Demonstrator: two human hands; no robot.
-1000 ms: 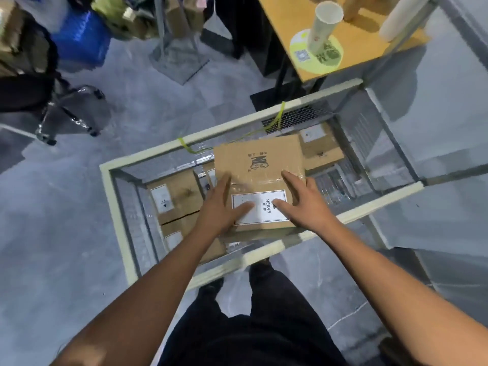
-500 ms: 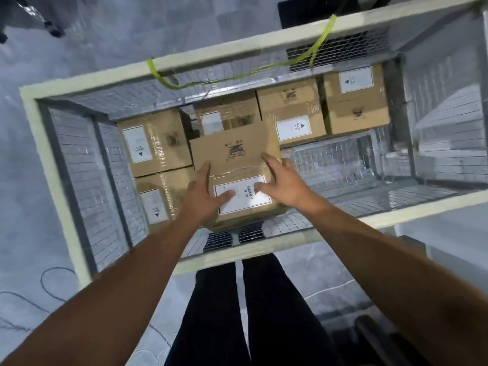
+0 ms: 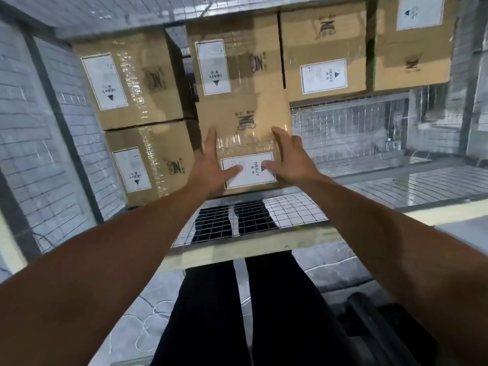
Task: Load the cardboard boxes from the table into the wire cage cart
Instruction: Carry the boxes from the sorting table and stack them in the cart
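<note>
I look down into the wire cage cart [image 3: 245,247], past its pale top rail. A cardboard box [image 3: 245,120] with a white HEAVY label sits low in the cage between my hands. My left hand [image 3: 211,165] holds its left side with the thumb on the label. My right hand [image 3: 289,158] holds its right side, fingers spread, thumb also on the label. The box lies against a stacked box [image 3: 237,64] behind it and a lower box [image 3: 153,165] to its left.
Several more labelled boxes line the cage's back: one at the upper left [image 3: 126,77], two at the right [image 3: 322,54] [image 3: 412,40]. Bare wire mesh floor [image 3: 356,133] shows right of the held box. My legs stand outside the near mesh wall [image 3: 290,210].
Both hands have lowered the box from above the cage's rim down deep into the cage, beside the stacked boxes. My head has leaned in over the cage.
</note>
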